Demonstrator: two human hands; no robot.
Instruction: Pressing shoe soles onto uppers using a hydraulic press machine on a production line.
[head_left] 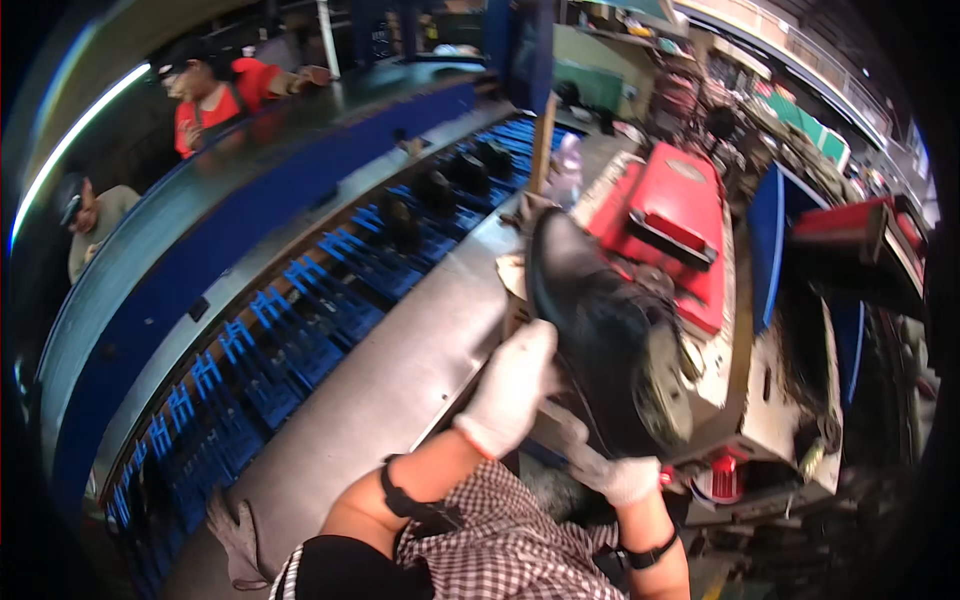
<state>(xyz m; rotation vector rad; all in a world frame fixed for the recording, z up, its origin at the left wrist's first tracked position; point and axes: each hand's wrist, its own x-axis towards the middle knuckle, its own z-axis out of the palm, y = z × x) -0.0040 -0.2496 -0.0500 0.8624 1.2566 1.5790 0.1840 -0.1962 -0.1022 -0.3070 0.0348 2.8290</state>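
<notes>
A black shoe (590, 320) sits sole-outward against a red and grey machine (690, 230). My left hand (510, 385), in a white glove, presses on the shoe's left side. My right hand (625, 478), also gloved in white, holds the shoe from below near its heel end. Both forearms come up from the lower edge, each with a black wrist strap.
A blue conveyor (300, 330) with black shoes (470, 170) on its racks runs diagonally at left, beside a grey metal ledge (400, 370). Two people (215, 95) stand behind it. A wooden post (542, 140) rises behind the shoe. Clutter fills the right.
</notes>
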